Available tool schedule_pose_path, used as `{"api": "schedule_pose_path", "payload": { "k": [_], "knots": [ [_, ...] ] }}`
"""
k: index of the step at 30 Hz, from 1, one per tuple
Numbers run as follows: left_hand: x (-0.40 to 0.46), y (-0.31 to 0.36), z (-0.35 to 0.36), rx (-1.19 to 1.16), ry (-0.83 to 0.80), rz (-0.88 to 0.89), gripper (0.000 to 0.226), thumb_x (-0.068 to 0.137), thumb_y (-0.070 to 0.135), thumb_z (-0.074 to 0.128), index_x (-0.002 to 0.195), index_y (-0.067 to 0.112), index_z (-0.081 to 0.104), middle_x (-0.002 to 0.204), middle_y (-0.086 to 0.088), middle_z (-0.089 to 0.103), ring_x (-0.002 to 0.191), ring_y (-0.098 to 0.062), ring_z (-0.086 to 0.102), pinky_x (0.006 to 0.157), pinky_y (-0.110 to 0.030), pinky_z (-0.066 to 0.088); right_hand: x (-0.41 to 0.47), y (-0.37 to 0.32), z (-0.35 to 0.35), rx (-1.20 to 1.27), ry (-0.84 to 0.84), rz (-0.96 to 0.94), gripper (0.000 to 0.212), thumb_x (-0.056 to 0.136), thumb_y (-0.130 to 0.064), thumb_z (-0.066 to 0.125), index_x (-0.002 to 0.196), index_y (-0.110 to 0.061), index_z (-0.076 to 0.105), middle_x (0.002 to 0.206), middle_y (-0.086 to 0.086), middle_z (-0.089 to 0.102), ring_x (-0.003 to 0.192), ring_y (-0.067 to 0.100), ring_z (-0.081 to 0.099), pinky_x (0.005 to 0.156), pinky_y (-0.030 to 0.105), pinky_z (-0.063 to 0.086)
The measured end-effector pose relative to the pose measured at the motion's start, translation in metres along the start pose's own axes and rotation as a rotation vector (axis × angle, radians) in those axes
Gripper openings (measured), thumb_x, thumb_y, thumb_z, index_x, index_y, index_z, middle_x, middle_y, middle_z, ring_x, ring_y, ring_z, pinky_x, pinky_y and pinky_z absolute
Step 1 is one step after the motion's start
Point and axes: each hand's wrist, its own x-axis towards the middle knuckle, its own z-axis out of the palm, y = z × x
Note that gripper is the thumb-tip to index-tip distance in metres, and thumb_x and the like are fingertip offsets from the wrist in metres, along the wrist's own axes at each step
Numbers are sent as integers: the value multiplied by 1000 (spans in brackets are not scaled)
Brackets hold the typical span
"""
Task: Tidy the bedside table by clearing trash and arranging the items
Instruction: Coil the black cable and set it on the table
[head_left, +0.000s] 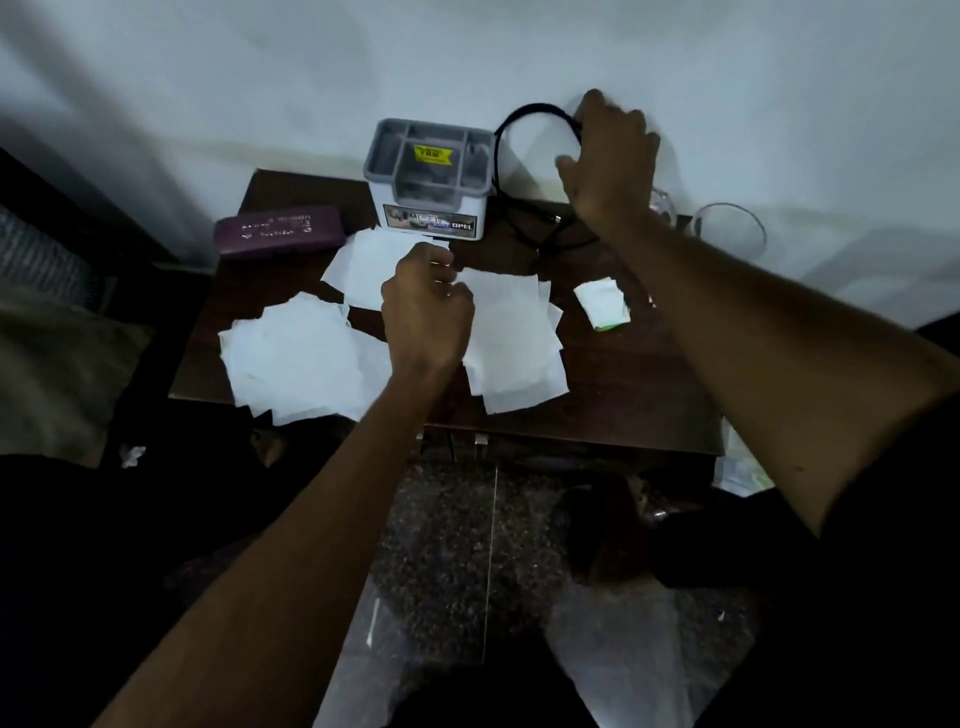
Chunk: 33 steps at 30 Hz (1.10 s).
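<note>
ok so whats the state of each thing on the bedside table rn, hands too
black cable: looped, lifted, gripped by right hand
left hand: curled, over the tissues
tissues: unfolded, scattered flat
organizer: upright, open-topped
purple case: closed, lying flat
glass: upright, looks empty
small packet: lying flat

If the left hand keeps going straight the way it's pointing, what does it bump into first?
Probably the grey organizer box. The left hand points away from the person across the white papers, and the box stands just beyond its knuckles, though depth is hard to judge.
</note>
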Motion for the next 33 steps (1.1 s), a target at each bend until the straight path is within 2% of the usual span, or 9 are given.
{"api": "schedule_pose_path", "payload": {
  "k": [3, 5, 8, 12, 16, 19, 22, 28, 33],
  "knots": [
    [5, 7, 1, 9, -35, -6, 33, 87, 4, 64, 118, 12, 74, 105, -3, 79, 103, -22, 74, 92, -39, 60, -2, -5, 8, 27, 81, 2, 16, 102, -15, 58, 117, -13, 63, 115, 10, 72, 114, 34, 64, 92, 43, 48],
    [12, 15, -2, 6, -50, 29, 33, 87, 5, 63, 117, 13, 74, 104, -1, 79, 102, -20, 74, 93, -38, 60, 0, -5, 1, 115, 165, 34, 14, 99, -11, 52, 98, -11, 66, 100, 8, 73, 99, 31, 67, 80, 41, 50],
    [25, 34, -11, -14, -29, 122, 32, 85, 4, 60, 114, 11, 72, 106, -2, 78, 99, -21, 74, 88, -41, 62, -1, -3, -26, 245, 212, 43, 17, 98, -25, 56, 92, -17, 70, 95, 2, 75, 90, 26, 71, 79, 38, 58],
    [47, 79, -26, -93, -50, 269, 47, 88, 0, 69, 134, 5, 62, 125, -3, 68, 112, -17, 70, 79, -8, 54, -11, -1, -79, 356, 281, -5, 21, 94, -28, 58, 83, -16, 72, 74, -2, 76, 66, 15, 74, 72, 43, 63],
    [63, 125, -45, -47, -198, 502, 74, 90, 20, 80, 157, 15, 48, 155, 4, 50, 143, -20, 54, 115, -24, 47, -31, -7, -141, 420, 282, -188, 32, 97, -27, 51, 85, -7, 73, 77, 0, 78, 63, 11, 75, 69, 41, 62],
    [62, 156, -62, -81, -281, 572, 43, 91, 24, 71, 132, 8, 69, 116, -1, 77, 104, -9, 74, 102, -32, 58, -42, -8, -175, 440, 279, -281, 37, 98, -30, 47, 91, -6, 74, 87, 5, 79, 73, 16, 77, 77, 47, 61],
    [56, 168, -82, -248, -333, 514, 23, 95, 14, 66, 106, -4, 75, 78, -1, 77, 75, -13, 77, 74, -26, 58, -50, -3, -200, 454, 304, -300, 40, 99, -33, 45, 95, -1, 70, 90, 16, 74, 79, 27, 74, 77, 56, 57],
    [22, 164, -125, -603, -514, 340, 19, 109, 15, 56, 103, 7, 72, 80, -2, 73, 82, -25, 77, 77, -31, 56, -72, 7, -225, 656, 344, -195, 37, 103, -32, 45, 109, -9, 74, 97, 2, 80, 77, 11, 77, 70, 40, 66],
    [7, 153, -138, -701, -552, 291, 21, 111, 16, 52, 112, 8, 71, 87, -3, 78, 89, -25, 79, 87, -34, 58, -89, -1, -225, 861, 330, -111, 40, 108, -28, 39, 110, -4, 71, 93, 3, 81, 72, 15, 79, 63, 34, 65]
  ]
}}
